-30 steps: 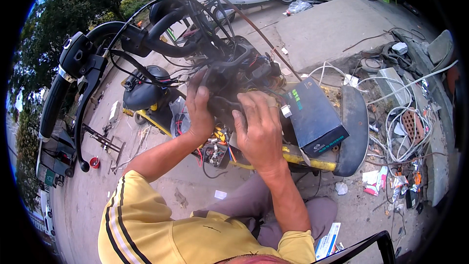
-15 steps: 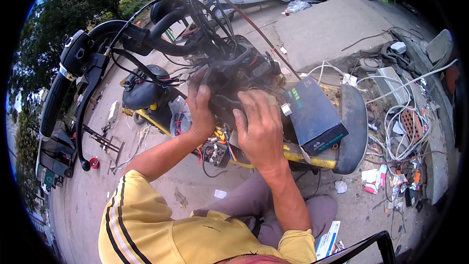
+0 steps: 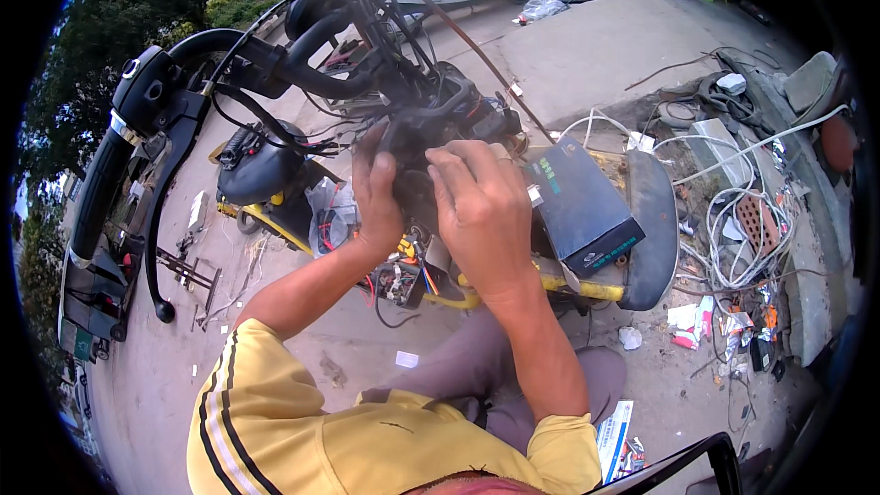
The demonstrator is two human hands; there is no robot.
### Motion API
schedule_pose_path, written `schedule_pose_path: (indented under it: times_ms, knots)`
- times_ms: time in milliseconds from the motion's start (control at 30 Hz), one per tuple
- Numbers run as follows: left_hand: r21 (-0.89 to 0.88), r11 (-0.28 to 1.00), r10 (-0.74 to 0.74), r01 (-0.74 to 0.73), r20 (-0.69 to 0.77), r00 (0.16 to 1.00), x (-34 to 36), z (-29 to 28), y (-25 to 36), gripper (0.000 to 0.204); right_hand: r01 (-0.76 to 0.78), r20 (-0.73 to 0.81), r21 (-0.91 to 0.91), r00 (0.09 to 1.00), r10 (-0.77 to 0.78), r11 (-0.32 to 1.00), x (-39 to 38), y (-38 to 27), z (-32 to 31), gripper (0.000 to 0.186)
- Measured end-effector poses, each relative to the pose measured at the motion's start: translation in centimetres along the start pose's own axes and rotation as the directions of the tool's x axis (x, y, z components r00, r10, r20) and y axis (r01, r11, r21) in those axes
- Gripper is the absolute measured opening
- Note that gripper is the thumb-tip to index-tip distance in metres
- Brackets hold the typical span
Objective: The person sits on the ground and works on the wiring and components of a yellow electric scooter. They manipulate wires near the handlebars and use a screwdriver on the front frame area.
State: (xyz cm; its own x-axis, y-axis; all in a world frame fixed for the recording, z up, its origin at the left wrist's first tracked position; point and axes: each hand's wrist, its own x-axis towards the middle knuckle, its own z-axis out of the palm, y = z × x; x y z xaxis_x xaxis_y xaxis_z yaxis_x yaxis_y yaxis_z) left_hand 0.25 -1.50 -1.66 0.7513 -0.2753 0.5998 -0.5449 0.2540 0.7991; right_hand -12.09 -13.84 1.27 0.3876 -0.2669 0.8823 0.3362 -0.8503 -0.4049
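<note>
Left grip (image 3: 376, 197) and right grip (image 3: 484, 211) stand apart from each other at a stripped scooter's dark front section (image 3: 415, 185), which shows between them; fingertips are partly hidden, so whether either is clamped on something cannot be told. Coloured wires (image 3: 428, 279) hang just below the pair. Above and left of the left grip runs a black handlebar (image 3: 321, 82); near the right grip, on its right, rests a dark box (image 3: 587, 206).

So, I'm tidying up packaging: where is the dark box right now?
In the head view, the dark box sits right of centre, between the person's right hand and the rounded grey panel.
</note>
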Motion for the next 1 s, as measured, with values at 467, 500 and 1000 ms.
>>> schedule_pose_path:
  times_ms: [467,500,1000]
  knots:
    - [-0.161,0.984,-0.073,0.073,0.004,0.997,-0.2,-0.5,-0.7,0.058,-0.212,0.559,-0.299,0.752,0.350,0.931,4.6,-0.8,3.0,0.025]
    - [-0.163,0.983,-0.085,0.087,0.017,0.996,-0.2,-0.9,-0.5,0.056,-0.221,0.565,-0.290,0.746,0.353,0.931,4.7,-0.7,3.3,0.025]
    - [0.030,0.988,-0.151,0.148,0.229,0.962,4.6,-5.7,-0.8,0.025,-0.183,0.506,-0.452,0.754,0.420,0.873,5.2,-1.2,4.8,0.019]
